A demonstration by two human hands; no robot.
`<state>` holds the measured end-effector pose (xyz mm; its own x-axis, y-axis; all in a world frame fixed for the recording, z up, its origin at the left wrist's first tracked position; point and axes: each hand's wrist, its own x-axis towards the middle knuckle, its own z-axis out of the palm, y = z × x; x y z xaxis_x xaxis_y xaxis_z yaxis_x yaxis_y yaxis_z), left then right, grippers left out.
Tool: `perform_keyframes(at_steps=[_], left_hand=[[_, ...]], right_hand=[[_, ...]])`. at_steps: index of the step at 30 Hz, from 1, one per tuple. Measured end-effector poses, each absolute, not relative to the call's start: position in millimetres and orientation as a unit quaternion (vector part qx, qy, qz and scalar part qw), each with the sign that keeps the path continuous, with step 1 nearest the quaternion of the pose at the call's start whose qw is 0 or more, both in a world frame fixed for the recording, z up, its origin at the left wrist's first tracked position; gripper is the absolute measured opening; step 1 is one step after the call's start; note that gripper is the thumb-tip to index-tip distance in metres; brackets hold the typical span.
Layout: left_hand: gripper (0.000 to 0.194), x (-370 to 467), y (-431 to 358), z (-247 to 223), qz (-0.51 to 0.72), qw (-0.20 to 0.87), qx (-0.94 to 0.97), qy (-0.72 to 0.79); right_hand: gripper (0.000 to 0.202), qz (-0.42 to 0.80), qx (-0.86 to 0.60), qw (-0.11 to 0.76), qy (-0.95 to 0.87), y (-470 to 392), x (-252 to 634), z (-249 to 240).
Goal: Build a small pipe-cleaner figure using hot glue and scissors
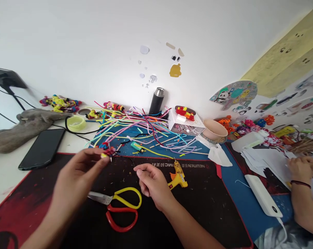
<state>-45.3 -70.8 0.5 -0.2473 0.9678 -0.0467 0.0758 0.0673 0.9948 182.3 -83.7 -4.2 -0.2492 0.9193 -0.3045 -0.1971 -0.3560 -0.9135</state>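
Note:
My left hand (pixel 77 174) pinches a small pipe-cleaner figure (pixel 108 150) in red, blue and yellow between thumb and fingertips. From the figure a thin black pipe cleaner (pixel 127 158) runs right, toward my right hand (pixel 153 183). The thumb and forefinger of that hand are pressed together at its far end, the other fingers curled in. Below and between both hands lie scissors (pixel 109 200) with one yellow and one red handle. A yellow glue gun (pixel 179 179) rests just beyond my right hand on the black mat (pixel 198 200).
Loose coloured pipe cleaners (pixel 135 124) cover the back. A black flask (pixel 156 101) stands by the wall. At left are a phone (pixel 42 148) and green tape roll (pixel 76 123); at right, a bowl (pixel 215 129), power bank (pixel 262 197) and another person's hand (pixel 300 171).

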Motion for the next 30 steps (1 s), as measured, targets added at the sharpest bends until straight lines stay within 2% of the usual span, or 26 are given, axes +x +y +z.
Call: perform_keyframes(at_steps=[3,6,10,20,30], left_hand=[[0.050,-77.2,-70.2,11.0,0.552,0.391,0.389,0.626],[0.065,-97.5,-68.1,15.8,0.557,0.405,0.364,0.628],[0.073,-108.8,-70.1,12.1,0.517,0.437,0.369,0.637],[0.073,-114.4,-69.6,11.3,0.445,0.493,0.390,0.638],[0.072,-120.1,-70.5,-3.5,0.428,0.530,0.377,0.627]], right_hand=[[0.054,0.689,-0.463,0.383,-0.405,-77.9,183.8,-7.7],[0.064,0.713,-0.459,0.337,-0.411,-69.9,175.7,-12.5],[0.076,0.754,-0.454,0.260,-0.397,-59.8,154.0,-17.2],[0.056,0.790,-0.443,0.206,-0.370,-39.7,104.1,-22.0],[0.049,0.778,-0.475,0.230,-0.341,-36.2,84.0,-24.7]])
